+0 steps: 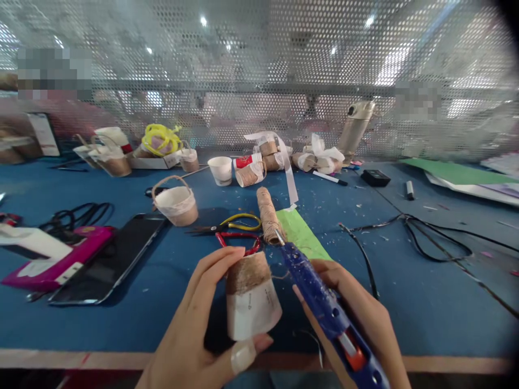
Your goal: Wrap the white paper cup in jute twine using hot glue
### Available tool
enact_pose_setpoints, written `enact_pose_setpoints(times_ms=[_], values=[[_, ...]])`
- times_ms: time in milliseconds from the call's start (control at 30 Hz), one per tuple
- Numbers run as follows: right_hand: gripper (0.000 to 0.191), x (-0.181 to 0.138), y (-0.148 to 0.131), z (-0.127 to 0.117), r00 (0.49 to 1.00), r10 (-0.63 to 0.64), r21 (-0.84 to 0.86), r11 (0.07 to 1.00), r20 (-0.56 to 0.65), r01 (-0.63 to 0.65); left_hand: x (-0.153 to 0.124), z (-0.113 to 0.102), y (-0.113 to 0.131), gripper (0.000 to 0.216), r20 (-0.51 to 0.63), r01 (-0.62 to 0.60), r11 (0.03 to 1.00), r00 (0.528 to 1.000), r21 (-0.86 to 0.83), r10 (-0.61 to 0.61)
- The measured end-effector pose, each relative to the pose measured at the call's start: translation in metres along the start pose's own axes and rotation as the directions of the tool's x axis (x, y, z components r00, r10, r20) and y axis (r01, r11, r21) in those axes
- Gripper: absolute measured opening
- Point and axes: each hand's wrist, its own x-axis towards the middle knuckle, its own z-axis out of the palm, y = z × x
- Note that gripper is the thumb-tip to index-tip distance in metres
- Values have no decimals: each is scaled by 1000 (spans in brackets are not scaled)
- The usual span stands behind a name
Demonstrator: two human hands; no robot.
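Observation:
My left hand (198,329) grips a white paper cup (251,302) held upside down, its upper band wound with brown twine. My right hand (360,319) is closed round a blue glue gun (324,308), whose metal tip (279,236) points up and left, just right of the cup's twine band. A spool of brown twine (267,213) lies on the blue table (162,292) right behind the tip. Two pairs of scissors, yellow-handled (233,222) and red-handled (239,240), lie just behind the cup.
A small twine-wrapped cup basket (176,204) stands left of centre, with a black phone (109,259) and a pink box (57,256) further left. Black cables (425,237) run across the right side. More cups, ribbon and markers line a perforated screen (259,70) at the back.

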Motion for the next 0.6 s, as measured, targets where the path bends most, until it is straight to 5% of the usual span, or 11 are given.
enact_pose_setpoints(times_ms=[67,267,433,600], values=[[17,-1,8,-3,991,-130,44,991,-16,130,-4,0,-2,82,-7,1,1000,1000,-4,-1],[19,-10,2,-8,996,72,-5,997,47,-72,-6,-3,1,80,42,-34,999,999,1,34],[23,-1,10,-29,941,-236,-10,969,243,245,-9,0,2,84,16,96,989,995,-114,-95],[21,5,17,-42,913,-294,-82,941,284,328,-12,12,6,86,-118,180,947,969,-268,-217]])
